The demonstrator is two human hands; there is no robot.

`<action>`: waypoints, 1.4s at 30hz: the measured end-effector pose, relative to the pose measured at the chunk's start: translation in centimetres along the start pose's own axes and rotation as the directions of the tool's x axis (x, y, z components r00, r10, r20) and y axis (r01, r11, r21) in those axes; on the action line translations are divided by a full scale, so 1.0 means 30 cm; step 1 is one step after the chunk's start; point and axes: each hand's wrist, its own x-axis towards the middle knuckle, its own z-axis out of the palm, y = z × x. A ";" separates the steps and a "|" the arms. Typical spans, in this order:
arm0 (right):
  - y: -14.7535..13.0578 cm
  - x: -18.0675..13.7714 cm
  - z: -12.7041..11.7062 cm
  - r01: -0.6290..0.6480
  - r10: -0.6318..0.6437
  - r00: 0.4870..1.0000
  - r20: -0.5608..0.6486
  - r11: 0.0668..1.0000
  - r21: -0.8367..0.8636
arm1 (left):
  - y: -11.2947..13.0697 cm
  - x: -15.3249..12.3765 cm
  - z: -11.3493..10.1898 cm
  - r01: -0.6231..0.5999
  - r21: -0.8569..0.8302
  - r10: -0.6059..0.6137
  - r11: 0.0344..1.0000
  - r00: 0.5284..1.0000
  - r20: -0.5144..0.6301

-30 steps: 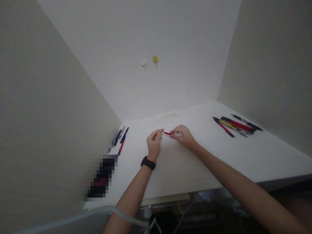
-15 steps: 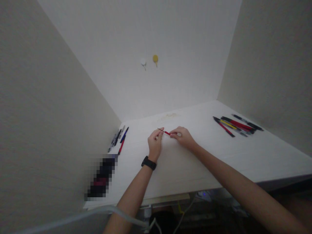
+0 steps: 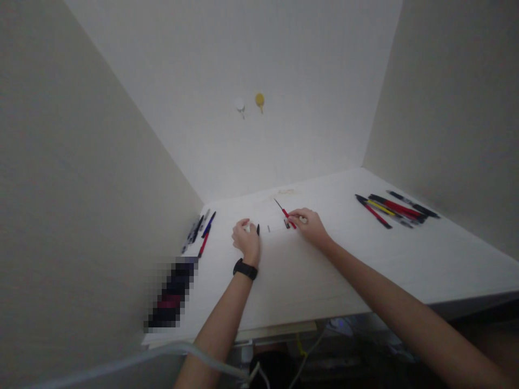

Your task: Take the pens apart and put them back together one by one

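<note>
Below the table's [image 3: 308, 281] near edge we see loose cables [image 3: 302, 346] and a pale tube [image 3: 121, 364] in the dim space under it. The table is white and plain, and pale walls close it in on the left, on the right and behind. On the table's left side, near the front, lies a blurred dark patch [image 3: 170, 294] whose contents we cannot make out. Farther back along that left side a row of pens [image 3: 200, 229] lies by the wall. On the table's right side, towards the back, a second bunch of pens [image 3: 395, 208], red, yellow and black, lies close together. On the wall well above the table's back edge hang a white hook [image 3: 240, 104] and a yellow hook [image 3: 259, 99], side by side.

Both forearms reach in over the table's near edge to its middle. The left hand [image 3: 246, 237], with a black watch [image 3: 245, 268] on its wrist, rests on the table with the fingers curled in tight, and a short black piece [image 3: 258, 229] sticks out at the fist's right edge. Two small bits [image 3: 268, 229] [image 3: 287, 223] lie on the table between the hands. The right hand [image 3: 310, 227] rests just right of the table's middle, its fingertips pinched together on a red pen [image 3: 286, 212]. The pen slants up and away from the table, its thin dark tip towards the back wall.
</note>
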 end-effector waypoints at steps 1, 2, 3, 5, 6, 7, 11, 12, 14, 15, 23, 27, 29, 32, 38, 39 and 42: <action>0.001 0.000 0.000 -0.001 0.001 1.000 -0.005 1.000 0.004 | 0.002 -0.003 0.000 0.012 0.048 -0.013 0.999 1.000 0.017; 0.001 0.001 0.000 -0.002 0.002 1.000 -0.010 1.000 0.006 | 0.008 -0.008 -0.002 0.001 0.094 -0.004 0.996 0.999 0.033; 0.001 0.001 0.001 -0.003 0.003 1.000 -0.012 1.000 0.005 | 0.017 -0.014 -0.004 -0.031 0.143 0.024 0.989 0.998 0.050; 0.000 0.002 0.001 -0.008 0.008 1.000 -0.015 1.000 0.000 | 0.037 -0.031 -0.010 -0.137 0.248 0.115 0.959 0.988 0.100; 0.000 0.002 0.001 -0.010 0.010 1.000 -0.017 1.000 -0.003 | 0.045 -0.040 -0.012 -0.186 0.288 0.156 0.939 0.980 0.125; 0.000 0.002 0.002 -0.010 0.010 1.000 -0.019 1.000 -0.005 | 0.051 -0.048 -0.013 -0.228 0.315 0.189 0.921 0.971 0.150; 0.002 0.001 0.004 0.000 0.000 1.000 -0.018 1.000 -0.010 | 0.054 -0.065 -0.012 -0.318 0.350 0.251 0.881 0.942 0.224; 0.003 0.001 0.004 0.002 -0.002 1.000 -0.018 1.000 -0.012 | 0.051 -0.066 -0.011 -0.333 0.350 0.259 0.876 0.935 0.241; 0.002 0.001 0.004 0.003 -0.004 1.000 -0.022 1.000 -0.010 | 0.048 -0.067 -0.010 -0.361 0.348 0.276 0.865 0.923 0.269; 0.001 0.001 0.003 0.003 -0.003 1.000 -0.022 1.000 -0.008 | 0.047 -0.067 -0.009 -0.370 0.345 0.283 0.862 0.918 0.279; -0.004 0.001 0.001 0.002 -0.002 1.000 -0.012 1.000 -0.006 | 0.045 -0.060 -0.009 -0.395 0.302 0.299 0.868 0.900 0.316; 0.003 0.000 0.003 -0.001 0.001 1.000 -0.027 1.000 -0.002 | 0.039 -0.046 -0.006 -0.336 0.213 0.297 0.917 0.934 0.197; 0.003 0.000 0.002 0.006 -0.006 1.000 -0.026 1.000 -0.006 | 0.036 -0.038 -0.001 -0.279 0.069 0.266 0.958 0.951 0.157; 0.000 0.001 0.001 0.019 -0.019 1.000 -0.017 1.000 -0.016 | 0.039 -0.030 0.006 -0.200 -0.195 0.230 0.960 0.962 0.145; -0.001 0.001 0.002 0.028 -0.028 0.999 -0.018 0.999 -0.021 | 0.058 -0.029 0.009 -0.168 -0.307 0.190 0.937 0.981 0.043; -0.001 0.001 0.002 0.031 -0.031 0.999 -0.017 0.999 -0.021 | 0.059 -0.029 0.009 -0.174 -0.311 0.194 0.934 0.981 0.031; -0.003 0.002 0.001 0.026 -0.026 1.000 -0.014 1.000 -0.018 | 0.054 -0.028 0.007 -0.191 -0.341 0.210 0.921 0.977 0.021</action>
